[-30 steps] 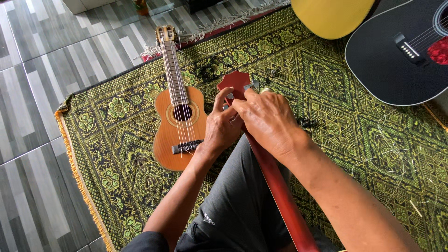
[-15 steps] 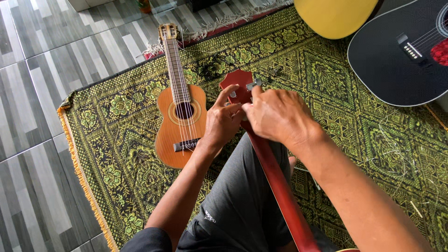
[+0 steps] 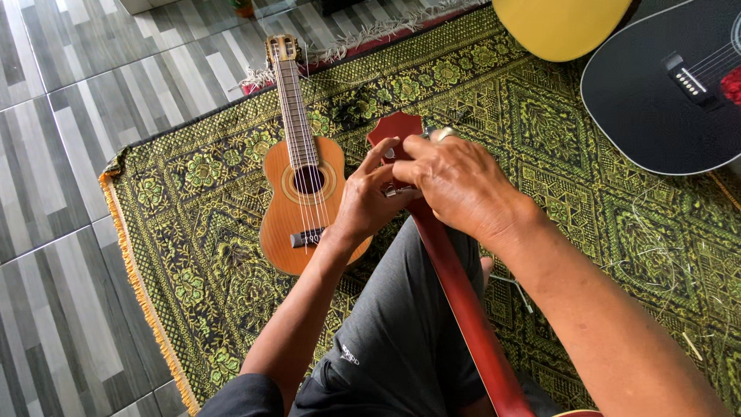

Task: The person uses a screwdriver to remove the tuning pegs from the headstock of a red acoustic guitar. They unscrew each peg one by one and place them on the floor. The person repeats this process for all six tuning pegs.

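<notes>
A reddish-brown guitar neck (image 3: 463,301) runs up from my lap to its headstock (image 3: 395,126). My left hand (image 3: 363,202) grips the headstock from the left side, fingers curled on its edge. My right hand (image 3: 455,181) lies over the headstock from the right, fingers closed around a metal tuning part that is mostly hidden under them. The two hands touch each other over the headstock.
A small brown ukulele (image 3: 302,185) lies on the green patterned rug (image 3: 193,232) left of my hands. A black guitar body (image 3: 664,93) and a yellow guitar body (image 3: 563,27) lie at the top right. Loose strings (image 3: 656,247) lie at the right. Grey tiled floor (image 3: 54,154) borders the rug.
Both hands stay on the headstock; my fingers have shifted slightly around the tuning part. The view has drifted a little, so the rug and ukulele sit lower right in the picture.
</notes>
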